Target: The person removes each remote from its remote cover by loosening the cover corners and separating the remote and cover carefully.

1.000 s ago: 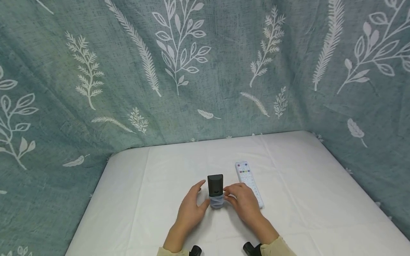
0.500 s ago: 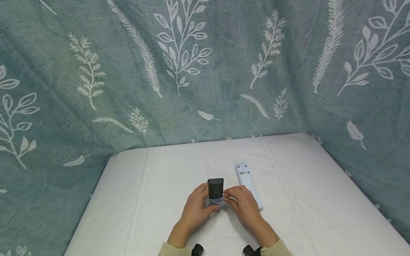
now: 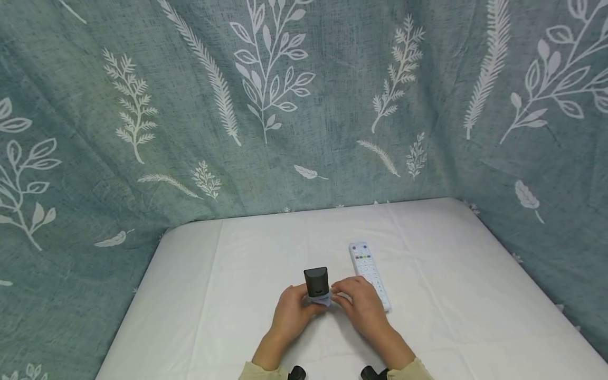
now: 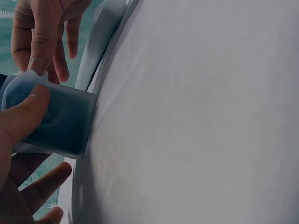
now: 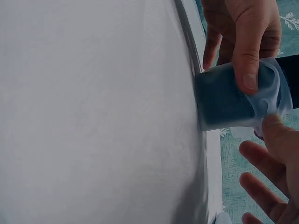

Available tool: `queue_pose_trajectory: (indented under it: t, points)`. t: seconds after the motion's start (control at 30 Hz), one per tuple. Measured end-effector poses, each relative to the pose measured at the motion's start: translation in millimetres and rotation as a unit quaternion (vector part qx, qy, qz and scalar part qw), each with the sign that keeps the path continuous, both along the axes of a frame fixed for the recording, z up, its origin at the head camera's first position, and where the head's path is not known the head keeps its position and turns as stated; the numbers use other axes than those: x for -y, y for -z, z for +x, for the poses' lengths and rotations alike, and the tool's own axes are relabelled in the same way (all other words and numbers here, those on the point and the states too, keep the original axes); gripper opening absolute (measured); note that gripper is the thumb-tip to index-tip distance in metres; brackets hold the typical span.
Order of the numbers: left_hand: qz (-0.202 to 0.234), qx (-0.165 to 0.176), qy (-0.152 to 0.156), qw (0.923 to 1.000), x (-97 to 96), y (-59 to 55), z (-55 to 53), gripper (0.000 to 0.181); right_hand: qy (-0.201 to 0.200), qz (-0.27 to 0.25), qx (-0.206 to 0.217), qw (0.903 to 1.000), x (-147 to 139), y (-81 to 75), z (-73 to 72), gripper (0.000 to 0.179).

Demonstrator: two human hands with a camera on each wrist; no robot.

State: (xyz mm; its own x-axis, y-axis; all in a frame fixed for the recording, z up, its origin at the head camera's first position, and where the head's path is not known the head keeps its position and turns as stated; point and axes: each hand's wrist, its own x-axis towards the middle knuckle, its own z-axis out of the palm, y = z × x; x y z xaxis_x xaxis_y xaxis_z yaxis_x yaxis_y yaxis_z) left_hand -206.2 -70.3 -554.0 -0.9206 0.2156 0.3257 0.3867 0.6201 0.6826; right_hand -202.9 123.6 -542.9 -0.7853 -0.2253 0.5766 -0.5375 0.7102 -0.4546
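Observation:
A black slab-shaped device (image 3: pixel 316 281) stands upright on the white-covered table (image 3: pixel 256 248), its lower part inside a translucent soft sleeve (image 4: pixel 70 122). My left hand (image 3: pixel 291 313) grips the sleeved part, thumb across the near face and fingers behind it. The edge of the sleeve, bunched in folds, is pinched by my right hand (image 3: pixel 362 300). In the right wrist view, the left thumb (image 5: pixel 248 77) presses the sleeve just beside those folds, and the right thumb (image 5: pixel 273 125) is at the sleeve's edge. The black upper end sticks out bare.
A white remote control (image 3: pixel 364 261) with coloured buttons lies just beyond my right hand, which partly overlaps it. Behind the table hangs a green-blue curtain (image 3: pixel 332 105) with white leaf patterns. Black camera mounts (image 3: pixel 297 372) sit at both wrists.
My left hand has moved in from beside the device and now grips its sleeved part. The device's top has tilted slightly to the left. My right hand has hardly moved.

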Motion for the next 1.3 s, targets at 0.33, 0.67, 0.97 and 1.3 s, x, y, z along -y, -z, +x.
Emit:
queue_pose_trajectory:
  t: [0.33, 0.67, 0.97, 1.3]
  points:
    - [0.049, 0.004, -0.073, 0.9961, -1.0, -7.2, 5.8, 0.030, 0.012, -0.026, 0.021, 0.9994, 0.2, 1.8, 0.1, 0.020]
    - [0.093, -0.007, -0.086, 0.9920, -0.3, -15.4, 8.4, 0.026, 0.008, -0.074, 0.016, 0.9971, 2.7, -0.7, 3.9, 0.024]
    - [0.096, -0.059, -0.143, 0.9833, 4.1, -21.0, 9.0, 0.025, -0.007, -0.188, 0.058, 0.9805, -0.4, -16.7, 11.7, 0.032]
    - [0.062, -0.126, -0.181, 0.9735, 6.6, -21.7, 8.1, 0.029, -0.074, -0.347, 0.200, 0.9135, 2.0, -46.1, 17.5, 0.034]
